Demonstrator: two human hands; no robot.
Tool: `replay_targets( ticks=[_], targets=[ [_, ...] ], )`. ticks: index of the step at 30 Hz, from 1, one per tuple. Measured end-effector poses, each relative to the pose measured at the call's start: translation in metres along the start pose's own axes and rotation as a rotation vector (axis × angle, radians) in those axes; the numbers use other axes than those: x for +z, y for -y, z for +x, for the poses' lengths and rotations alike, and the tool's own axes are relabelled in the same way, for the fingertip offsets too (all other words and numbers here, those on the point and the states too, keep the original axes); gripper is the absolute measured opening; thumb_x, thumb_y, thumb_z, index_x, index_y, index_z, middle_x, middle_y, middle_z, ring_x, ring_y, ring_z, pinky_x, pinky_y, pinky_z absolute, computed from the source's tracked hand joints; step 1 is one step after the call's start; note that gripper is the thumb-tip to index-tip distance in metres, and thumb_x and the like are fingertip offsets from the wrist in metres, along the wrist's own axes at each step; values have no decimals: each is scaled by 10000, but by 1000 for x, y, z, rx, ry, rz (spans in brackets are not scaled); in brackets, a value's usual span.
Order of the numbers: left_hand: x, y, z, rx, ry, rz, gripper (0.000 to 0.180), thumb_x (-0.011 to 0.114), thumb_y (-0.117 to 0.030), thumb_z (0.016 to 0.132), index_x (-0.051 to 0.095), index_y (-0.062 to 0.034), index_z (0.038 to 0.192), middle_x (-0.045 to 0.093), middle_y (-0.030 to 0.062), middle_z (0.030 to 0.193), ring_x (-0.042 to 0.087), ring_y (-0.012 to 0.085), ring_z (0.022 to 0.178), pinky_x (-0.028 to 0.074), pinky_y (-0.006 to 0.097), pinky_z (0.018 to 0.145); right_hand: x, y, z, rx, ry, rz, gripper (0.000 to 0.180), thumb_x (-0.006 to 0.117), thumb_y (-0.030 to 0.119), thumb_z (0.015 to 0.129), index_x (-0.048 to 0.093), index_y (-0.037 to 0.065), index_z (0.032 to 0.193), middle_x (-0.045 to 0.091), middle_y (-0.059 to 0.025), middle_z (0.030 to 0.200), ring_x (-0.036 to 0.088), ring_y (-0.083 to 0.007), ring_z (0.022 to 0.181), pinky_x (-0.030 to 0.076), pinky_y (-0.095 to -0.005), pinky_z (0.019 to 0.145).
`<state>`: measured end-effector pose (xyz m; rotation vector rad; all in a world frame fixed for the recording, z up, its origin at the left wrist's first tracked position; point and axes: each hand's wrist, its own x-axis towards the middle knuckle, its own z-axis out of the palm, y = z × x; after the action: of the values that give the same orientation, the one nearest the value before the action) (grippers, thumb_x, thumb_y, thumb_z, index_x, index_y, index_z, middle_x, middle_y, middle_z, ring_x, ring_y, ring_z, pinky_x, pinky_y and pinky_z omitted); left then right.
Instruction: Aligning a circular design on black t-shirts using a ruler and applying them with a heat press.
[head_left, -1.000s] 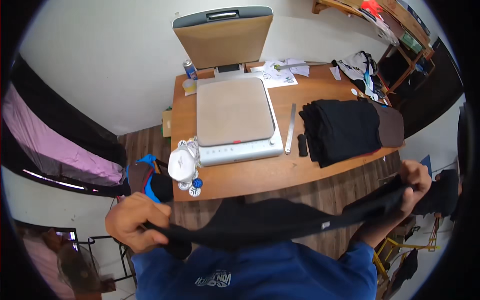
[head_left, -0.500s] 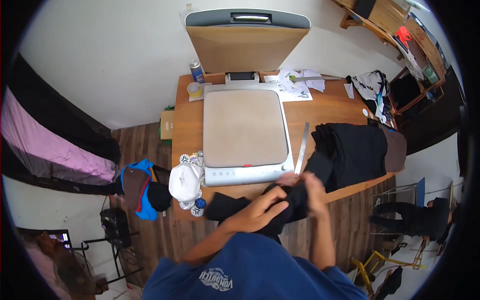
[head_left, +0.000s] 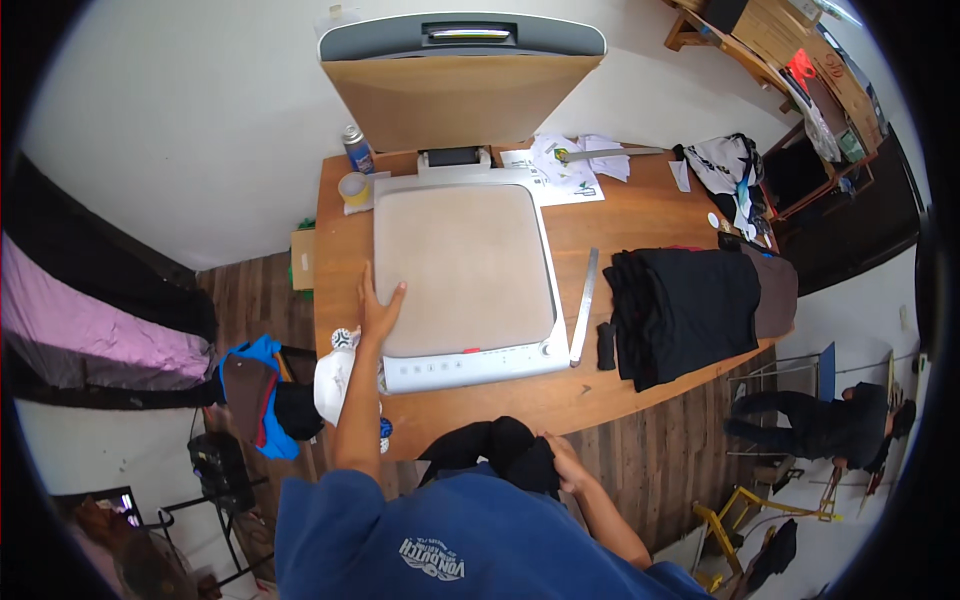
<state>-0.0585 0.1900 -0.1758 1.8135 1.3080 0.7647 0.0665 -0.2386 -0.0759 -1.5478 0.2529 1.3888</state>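
Observation:
My left hand lies with fingers spread on the left edge of the open heat press, beside its beige lower plate. My right hand is low, close to my body, with its fingers closed at the right end of a bunched black cloth. Part of that cloth is hidden by my shirt, and I cannot make out what garment it is. The press's raised upper plate stands tilted back toward the wall.
A stack of folded black clothes lies at right. Between it and the press are a small black roll and a metal ruler. White caps, a spray can, tape and papers surround the press.
My left hand has left the black cloth and reached up to the press's left edge. My right hand has moved down and left. A small black roll now lies by the stack.

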Motion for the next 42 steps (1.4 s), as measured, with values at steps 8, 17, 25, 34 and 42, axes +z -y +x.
replay_targets(
  ticks=[8,17,25,34,42],
  targets=[
    [30,5,-10,48,78,229,978,783,-509,884,269,-228,1667,217,291,1682,245,491,1541,307,541,1224,-4,13,1,36,-31,72,408,560,372,1096,705,14,1226,754,-72,1125,710,-137,968,569,-272,863],
    [28,6,-5,85,145,278,981,764,-495,912,228,-196,1678,166,284,1702,194,488,1563,277,524,1248,5,13,-2,-1,-24,112,371,575,369,1090,697,27,1165,730,-59,1052,689,-129,900,560,-273,806],
    [37,21,-3,108,64,261,982,771,-527,888,278,-186,1665,229,292,1680,236,518,1535,271,559,1238,16,11,-9,-72,5,159,295,633,380,1061,692,106,971,675,15,848,642,-89,738,531,-256,656],
    [37,30,-4,107,65,231,1003,758,-545,892,240,-192,1675,224,293,1679,245,511,1534,272,551,1239,29,18,-29,-23,-46,254,307,626,386,1064,690,110,947,675,10,801,638,-99,670,525,-257,593],
    [32,-9,-29,232,17,486,996,781,-510,878,267,-179,1664,240,271,1677,208,468,1555,209,587,1249,14,13,-37,-147,-5,245,320,610,384,1070,683,92,959,686,-14,812,668,-118,685,551,-268,597]
  ],
)
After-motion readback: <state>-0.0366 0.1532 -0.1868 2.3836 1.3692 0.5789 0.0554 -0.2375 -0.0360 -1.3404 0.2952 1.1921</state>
